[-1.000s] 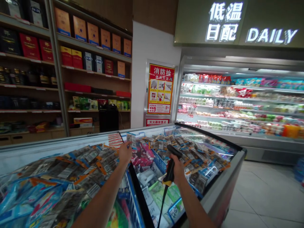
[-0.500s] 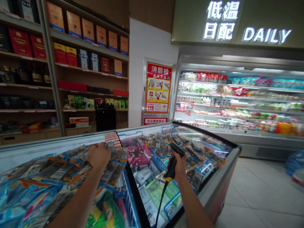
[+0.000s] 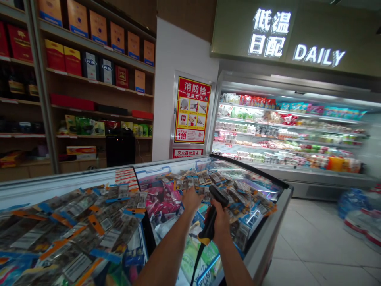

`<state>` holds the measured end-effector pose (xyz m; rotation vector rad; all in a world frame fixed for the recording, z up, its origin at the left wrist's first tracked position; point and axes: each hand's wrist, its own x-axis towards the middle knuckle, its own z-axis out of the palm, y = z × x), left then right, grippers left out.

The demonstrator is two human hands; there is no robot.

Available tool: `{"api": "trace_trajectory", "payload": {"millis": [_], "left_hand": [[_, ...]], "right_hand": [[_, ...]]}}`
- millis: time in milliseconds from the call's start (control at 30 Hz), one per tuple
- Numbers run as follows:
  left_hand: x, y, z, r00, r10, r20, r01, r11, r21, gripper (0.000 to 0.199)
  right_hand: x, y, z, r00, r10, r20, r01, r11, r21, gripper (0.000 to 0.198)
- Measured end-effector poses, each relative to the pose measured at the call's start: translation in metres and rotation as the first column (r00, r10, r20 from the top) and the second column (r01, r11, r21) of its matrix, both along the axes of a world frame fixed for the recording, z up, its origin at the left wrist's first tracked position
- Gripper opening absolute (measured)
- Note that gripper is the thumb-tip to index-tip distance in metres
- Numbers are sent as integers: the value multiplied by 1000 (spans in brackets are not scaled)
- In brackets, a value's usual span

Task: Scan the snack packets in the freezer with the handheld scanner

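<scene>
A black and yellow handheld barcode scanner (image 3: 212, 218) with a cable trailing down is gripped in my right hand (image 3: 222, 222), its head tilted up and away. My left hand (image 3: 191, 200) reaches forward over the freezer's right half, fingers stretched out and thumb apart. Its fingertips are at the near edge of a spread of small flat packets (image 3: 235, 194) with barcode labels and blue and orange edges; whether they press on one is unclear. More such packets (image 3: 104, 222) lie overlapping on the left half of the freezer.
The chest freezer (image 3: 268, 238) has a dark frame bar across its middle, with pink, white and green bags below. Behind stand a shelf of boxed goods (image 3: 99, 29), a red fire-hydrant sign (image 3: 193, 109) and a lit fridge (image 3: 285, 174). Wrapped water bottles (image 3: 353, 202) stand on the floor at right.
My left hand has moved right, from the packets on the left half to those on the right half. The scanner stays in my right hand. The view has turned slightly.
</scene>
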<state>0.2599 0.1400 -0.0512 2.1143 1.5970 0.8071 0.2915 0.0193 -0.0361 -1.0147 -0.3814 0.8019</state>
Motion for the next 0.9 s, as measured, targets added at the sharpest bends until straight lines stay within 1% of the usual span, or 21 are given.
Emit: {"api": "trace_trajectory", "payload": {"millis": [67,133,200,300,367,433,467,500,567,600,633,667,800,833,900], "left_hand": [[4,0,-3,998,-57,-2,57,998,20,56],[4,1,-4,995,-101,21,101,995,-13,53],[1,4,-6,985,-101,137,111,991,-72,43],[-11,13,-5,928,-78,365,132,983,-125,25],[-25,22,-2,893,-61,446,125,985,-115,23],[-45,33,3,873,-24,486,82,992,-98,27],[-56,38,4,846,1,533,58,994,-95,28],[-66,42,5,794,30,607,38,994,-100,28],[-83,50,5,631,87,771,13,992,-123,27],[-89,53,4,546,110,830,8,991,-137,26],[-92,56,2,480,129,868,5,989,-150,26],[-94,59,1,442,143,886,2,987,-160,27],[-91,65,0,335,181,924,-22,983,-185,26],[-90,66,1,314,186,931,-28,982,-186,26],[-89,67,3,296,189,936,-36,982,-187,27]], "right_hand": [[-1,1,-1,1000,19,15,-19,1000,-4,27],[-2,1,-1,1000,26,5,-26,1000,-2,28],[-3,1,0,1000,31,-5,-31,1000,6,27],[-6,-2,3,997,70,-16,-70,998,9,26],[-9,-5,4,991,129,-34,-129,992,9,27],[-14,-7,5,977,207,-44,-207,978,18,28],[-16,-8,5,968,248,-42,-247,969,26,29],[-19,-9,5,956,290,-36,-289,957,33,30],[-22,-10,4,928,371,-21,-370,928,42,32],[-23,-11,3,916,401,-15,-400,916,41,33],[-24,-11,2,906,424,-12,-423,905,36,34],[-24,-11,0,897,441,-9,-441,897,29,34],[-24,-12,-3,873,487,21,-487,873,-5,33],[-23,-12,-4,868,495,31,-495,869,-10,33],[-23,-12,-3,862,505,43,-504,863,-16,32]]}}
